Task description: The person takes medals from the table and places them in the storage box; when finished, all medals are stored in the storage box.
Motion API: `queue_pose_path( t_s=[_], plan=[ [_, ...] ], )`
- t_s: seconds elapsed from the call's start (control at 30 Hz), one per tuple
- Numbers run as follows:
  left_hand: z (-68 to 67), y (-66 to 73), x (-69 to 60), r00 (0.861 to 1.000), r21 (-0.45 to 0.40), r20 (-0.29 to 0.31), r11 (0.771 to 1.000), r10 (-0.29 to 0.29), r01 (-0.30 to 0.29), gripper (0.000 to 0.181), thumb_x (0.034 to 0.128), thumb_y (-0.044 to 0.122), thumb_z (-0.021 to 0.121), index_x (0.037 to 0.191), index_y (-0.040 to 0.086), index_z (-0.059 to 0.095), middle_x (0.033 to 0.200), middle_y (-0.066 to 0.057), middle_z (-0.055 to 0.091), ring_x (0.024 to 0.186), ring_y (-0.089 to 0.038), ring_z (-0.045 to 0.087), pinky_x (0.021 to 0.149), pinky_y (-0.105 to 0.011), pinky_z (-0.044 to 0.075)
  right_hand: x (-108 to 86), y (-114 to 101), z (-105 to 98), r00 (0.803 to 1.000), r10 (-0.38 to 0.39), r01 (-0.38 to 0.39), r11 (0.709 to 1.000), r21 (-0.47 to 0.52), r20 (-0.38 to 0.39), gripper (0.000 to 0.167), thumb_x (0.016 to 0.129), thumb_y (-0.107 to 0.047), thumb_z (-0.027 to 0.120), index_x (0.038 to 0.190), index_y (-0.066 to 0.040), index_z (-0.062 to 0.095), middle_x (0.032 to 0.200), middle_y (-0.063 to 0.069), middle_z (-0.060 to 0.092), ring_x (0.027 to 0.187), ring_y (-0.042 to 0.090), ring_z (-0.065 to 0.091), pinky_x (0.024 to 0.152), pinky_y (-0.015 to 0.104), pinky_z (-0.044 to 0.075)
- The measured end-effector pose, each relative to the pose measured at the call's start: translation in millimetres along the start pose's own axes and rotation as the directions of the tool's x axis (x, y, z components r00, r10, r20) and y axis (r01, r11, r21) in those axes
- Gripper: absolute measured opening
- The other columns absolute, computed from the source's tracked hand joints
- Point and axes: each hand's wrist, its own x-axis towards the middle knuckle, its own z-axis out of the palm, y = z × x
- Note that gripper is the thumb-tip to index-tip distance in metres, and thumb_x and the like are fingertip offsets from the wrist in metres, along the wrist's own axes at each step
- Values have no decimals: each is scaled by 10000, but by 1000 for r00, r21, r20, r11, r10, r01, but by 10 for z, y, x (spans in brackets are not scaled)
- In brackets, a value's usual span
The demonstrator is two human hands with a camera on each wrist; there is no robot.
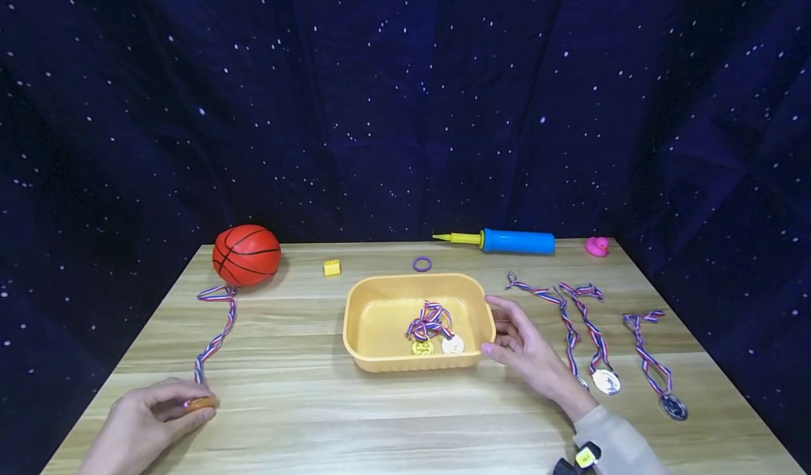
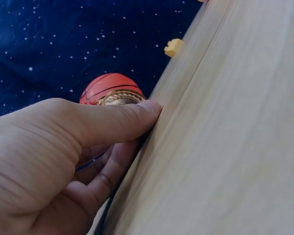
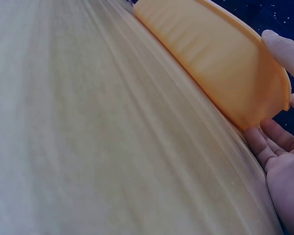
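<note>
My left hand [image 1: 148, 422] pinches a bronze-coloured medal [image 1: 200, 403] between thumb and fingers, low at the table's left; its striped ribbon [image 1: 217, 341] runs back to the ball. In the left wrist view the thumb partly covers the medal [image 2: 121, 97]. My right hand [image 1: 529, 352] rests at the right end of a yellow basin [image 1: 415, 364], fingers loosely bent against its outside and thumb by the rim. The right wrist view has this hand [image 3: 286, 161] beside the basin's wall [image 3: 220, 58]. Inside the basin lie a gold medal [image 1: 422, 347] and a silver one [image 1: 453, 344] with tangled ribbons.
Several ribboned medals, including a silver one [image 1: 605, 381] and a dark one [image 1: 674, 407], lie right of the basin. Along the back are a red basketball [image 1: 246, 255], yellow block [image 1: 332, 269], purple ring [image 1: 422, 264], blue pump [image 1: 518, 241] and pink duck [image 1: 597, 247].
</note>
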Motion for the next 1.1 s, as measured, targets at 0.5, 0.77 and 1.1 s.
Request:
queue_pose_path(
  t_s=[0.5,0.77,1.1],
  plan=[
    [47,177,70,1000,64,-18,998,23,-22,191,952,-67,825,1082,73,828,992,53,824,879,50,717,716,-99,551,-3,-8,-15,1000,-2,2,1000,-12,1,799,1014,-72,797,1697,-153,390,1546,262,551,1363,470,588,1068,267,586],
    [56,440,169,999,86,-43,996,-12,16,193,887,3,921,1001,133,836,944,83,822,841,37,734,710,-93,552,-5,5,-12,1000,-4,4,1000,-5,2,799,1013,-55,793,1697,-148,391,1539,263,556,1355,450,592,1059,269,589],
    [128,654,393,1000,-2,-21,1000,5,-5,307,818,-18,970,1002,120,767,952,10,840,782,-82,763,715,-170,609,3,1,-6,1000,-4,4,1000,-8,3,797,1014,-61,795,1696,-153,393,1538,258,558,1354,442,599,1060,267,589]
  ],
)
